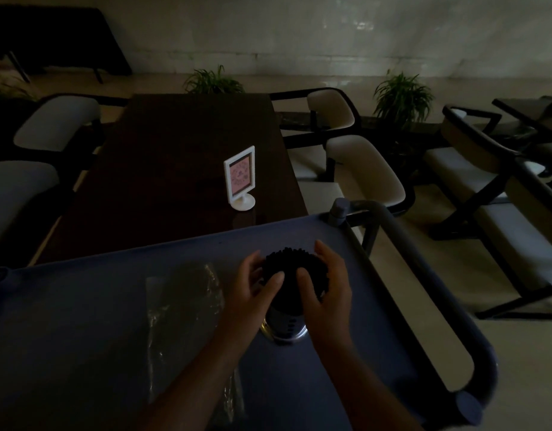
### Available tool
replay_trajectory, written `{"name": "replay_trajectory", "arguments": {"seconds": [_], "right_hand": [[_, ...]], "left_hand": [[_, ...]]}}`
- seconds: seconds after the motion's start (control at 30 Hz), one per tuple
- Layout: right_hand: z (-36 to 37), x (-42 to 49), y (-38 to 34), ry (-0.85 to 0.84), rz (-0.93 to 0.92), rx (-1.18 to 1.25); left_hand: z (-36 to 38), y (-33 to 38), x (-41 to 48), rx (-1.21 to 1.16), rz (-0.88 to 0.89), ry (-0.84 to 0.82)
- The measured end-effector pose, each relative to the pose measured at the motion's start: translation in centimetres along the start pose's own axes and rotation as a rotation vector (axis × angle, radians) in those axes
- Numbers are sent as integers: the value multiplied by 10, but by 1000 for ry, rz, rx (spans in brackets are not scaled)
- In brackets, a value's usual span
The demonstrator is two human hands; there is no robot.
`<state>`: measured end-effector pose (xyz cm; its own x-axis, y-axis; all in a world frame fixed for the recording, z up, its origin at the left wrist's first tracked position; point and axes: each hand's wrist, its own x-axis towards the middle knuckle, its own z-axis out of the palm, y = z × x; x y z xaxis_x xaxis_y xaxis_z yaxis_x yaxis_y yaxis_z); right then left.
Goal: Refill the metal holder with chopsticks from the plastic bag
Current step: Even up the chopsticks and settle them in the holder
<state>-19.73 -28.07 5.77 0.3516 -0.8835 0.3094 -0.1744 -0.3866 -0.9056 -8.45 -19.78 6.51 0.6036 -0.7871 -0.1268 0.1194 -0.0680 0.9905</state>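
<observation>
A bundle of black chopsticks (295, 264) stands upright in the metal holder (284, 329), which rests on the blue cart top (346, 384). Both hands clasp the bundle near its top: my left hand (254, 293) on its left side, my right hand (326, 287) on its right, thumbs on the near face. Only the holder's lower, perforated part shows beneath the hands. The clear plastic bag (184, 321) lies flat on the cart to the left of the holder, with dark contents dimly visible inside.
The room is dim. The cart's handle bar (424, 275) runs along its right side. Beyond the cart is a dark table (175, 169) carrying a white framed sign (240, 177). Cushioned chairs (365, 169) flank the table, and potted plants line the far wall.
</observation>
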Motion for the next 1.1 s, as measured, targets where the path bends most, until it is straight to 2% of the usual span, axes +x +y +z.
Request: {"name": "replay_trajectory", "arguments": {"seconds": [0.1, 0.2, 0.47, 0.63, 0.7, 0.8, 0.93, 1.1], "right_hand": [[-1, 6, 0, -56, -97, -147], [1, 7, 4, -100, -92, -227], [8, 0, 12, -45, 74, -53], [7, 5, 16, -133, 226, 229], [0, 2, 17, -184, 269, 336], [-10, -10, 22, -288, 268, 399], [-11, -15, 29, -431, 237, 401], [-6, 1, 32, -378, 256, 360]], "left_hand": [[0, -5, 1, 10, -6, 2], [0, -6, -1, -8, -24, -4], [3, -1, -4, 70, 5, 42], [1, -3, -11, 25, 67, 77], [-4, -7, -15, -18, 84, 4], [-10, -11, -14, -8, 52, -94], [-10, -23, -1, 144, 18, -71], [-10, -28, 14, 167, 56, -29]]}}
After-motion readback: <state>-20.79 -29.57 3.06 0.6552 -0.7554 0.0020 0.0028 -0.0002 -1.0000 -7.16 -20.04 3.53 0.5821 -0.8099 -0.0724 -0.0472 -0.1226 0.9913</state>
